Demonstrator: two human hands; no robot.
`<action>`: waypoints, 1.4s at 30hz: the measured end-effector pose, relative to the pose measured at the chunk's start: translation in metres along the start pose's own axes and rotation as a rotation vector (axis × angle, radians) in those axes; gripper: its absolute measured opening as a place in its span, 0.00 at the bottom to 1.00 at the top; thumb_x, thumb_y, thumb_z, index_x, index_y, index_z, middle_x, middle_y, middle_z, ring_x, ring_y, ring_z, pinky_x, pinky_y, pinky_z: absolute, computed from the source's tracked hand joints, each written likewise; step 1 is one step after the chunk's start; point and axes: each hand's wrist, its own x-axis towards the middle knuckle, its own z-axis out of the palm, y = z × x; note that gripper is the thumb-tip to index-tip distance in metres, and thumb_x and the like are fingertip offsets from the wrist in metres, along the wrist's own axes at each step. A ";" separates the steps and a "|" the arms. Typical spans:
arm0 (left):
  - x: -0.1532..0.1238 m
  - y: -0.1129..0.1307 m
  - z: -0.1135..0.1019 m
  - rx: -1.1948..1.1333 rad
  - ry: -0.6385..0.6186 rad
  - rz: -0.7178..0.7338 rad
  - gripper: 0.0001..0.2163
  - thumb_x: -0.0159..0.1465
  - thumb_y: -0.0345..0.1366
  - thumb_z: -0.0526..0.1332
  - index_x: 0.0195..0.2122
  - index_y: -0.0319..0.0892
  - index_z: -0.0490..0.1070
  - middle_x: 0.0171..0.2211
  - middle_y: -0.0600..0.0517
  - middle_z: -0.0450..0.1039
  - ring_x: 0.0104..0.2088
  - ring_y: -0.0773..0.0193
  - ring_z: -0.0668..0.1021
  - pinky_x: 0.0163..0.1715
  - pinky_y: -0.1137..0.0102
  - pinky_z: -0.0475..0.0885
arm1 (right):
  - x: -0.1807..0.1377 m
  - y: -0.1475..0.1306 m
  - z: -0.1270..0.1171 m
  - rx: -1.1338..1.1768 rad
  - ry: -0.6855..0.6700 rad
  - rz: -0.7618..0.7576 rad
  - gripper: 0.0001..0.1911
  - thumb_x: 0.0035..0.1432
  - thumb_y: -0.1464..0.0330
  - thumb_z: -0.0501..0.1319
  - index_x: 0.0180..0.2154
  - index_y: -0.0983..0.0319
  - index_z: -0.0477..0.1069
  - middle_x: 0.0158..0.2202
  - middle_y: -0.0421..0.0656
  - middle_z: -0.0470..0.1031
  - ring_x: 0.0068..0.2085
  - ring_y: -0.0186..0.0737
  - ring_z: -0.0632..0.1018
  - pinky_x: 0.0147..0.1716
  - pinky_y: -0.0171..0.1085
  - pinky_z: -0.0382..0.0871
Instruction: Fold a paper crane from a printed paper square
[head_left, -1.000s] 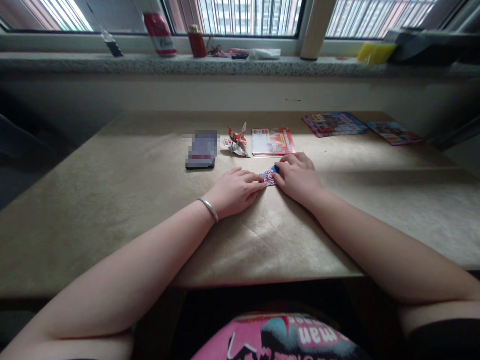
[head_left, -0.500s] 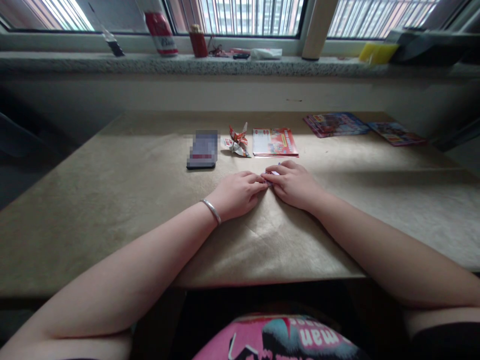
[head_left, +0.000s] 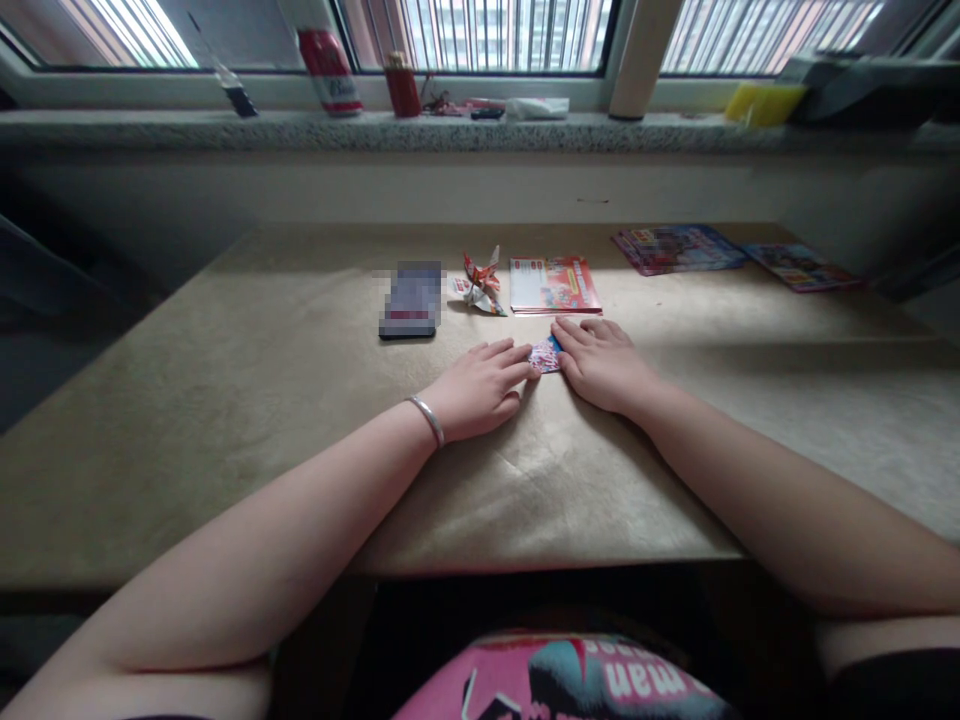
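Note:
A small folded piece of patterned paper (head_left: 544, 356), pinkish-white with a blue part, lies flat on the table between my hands. My left hand (head_left: 484, 388), with a silver bangle at its wrist, holds the paper's left edge under its fingertips. Over the blue right side rests my right hand (head_left: 600, 365), its fingers stretched out and lying flat; they hide part of the paper. Just beyond my hands sits a red and white folded paper crane (head_left: 481, 282). To its right is a stack of printed red and white paper sheets (head_left: 556, 285).
A phone (head_left: 411, 300), blurred out, lies left of the crane. Colourful booklets (head_left: 679, 248) are at the back right of the table (head_left: 247, 400). Along the windowsill (head_left: 450, 135) stand a red can (head_left: 330, 72), a red lighter-like object (head_left: 403, 85) and a yellow item (head_left: 765, 104).
My right hand has shifted slightly right, away from my left, and its fingers have flattened. More of the patterned paper shows between the hands. My left hand has barely moved.

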 end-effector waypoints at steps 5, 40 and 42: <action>0.000 0.001 -0.001 -0.013 -0.008 -0.006 0.19 0.64 0.33 0.53 0.56 0.43 0.67 0.64 0.46 0.60 0.64 0.49 0.63 0.62 0.53 0.60 | 0.001 0.003 -0.001 -0.002 0.052 0.077 0.28 0.65 0.61 0.46 0.62 0.66 0.61 0.65 0.55 0.59 0.60 0.61 0.64 0.55 0.55 0.59; 0.006 0.005 -0.001 0.041 0.014 0.013 0.20 0.69 0.38 0.51 0.61 0.47 0.64 0.63 0.51 0.63 0.61 0.53 0.65 0.60 0.55 0.61 | 0.017 0.029 0.006 0.363 0.343 0.107 0.14 0.56 0.70 0.59 0.44 0.59 0.77 0.43 0.46 0.78 0.44 0.46 0.74 0.47 0.44 0.67; 0.005 0.002 -0.001 0.036 0.036 0.011 0.18 0.69 0.36 0.50 0.59 0.47 0.67 0.63 0.51 0.63 0.60 0.53 0.67 0.60 0.56 0.62 | 0.012 0.027 0.003 0.354 0.349 -0.026 0.14 0.58 0.69 0.58 0.44 0.58 0.78 0.46 0.46 0.78 0.47 0.46 0.73 0.51 0.45 0.65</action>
